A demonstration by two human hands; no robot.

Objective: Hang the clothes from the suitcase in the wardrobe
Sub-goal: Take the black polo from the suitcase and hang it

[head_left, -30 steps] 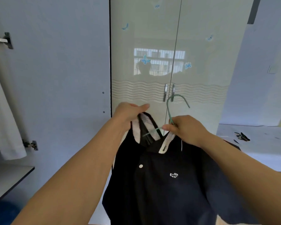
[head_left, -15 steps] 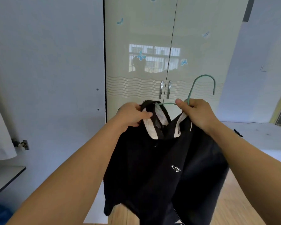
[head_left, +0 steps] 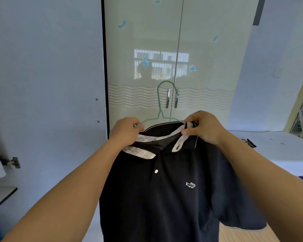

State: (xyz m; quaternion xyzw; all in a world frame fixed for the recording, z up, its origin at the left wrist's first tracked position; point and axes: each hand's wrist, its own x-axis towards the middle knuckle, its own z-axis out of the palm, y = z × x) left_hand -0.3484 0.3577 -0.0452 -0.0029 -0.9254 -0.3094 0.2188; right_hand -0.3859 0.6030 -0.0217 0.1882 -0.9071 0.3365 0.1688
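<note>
A dark polo shirt (head_left: 164,189) hangs in front of the closed wardrobe doors (head_left: 164,49), held up at its collar by both hands. The left hand (head_left: 125,128) pinches the left end of a green wire hanger (head_left: 160,109) together with the collar; the right hand (head_left: 202,127) grips the collar's right side over the hanger's other end. The hook stands upright between the hands, in front of the door handles (head_left: 171,98)
</note>
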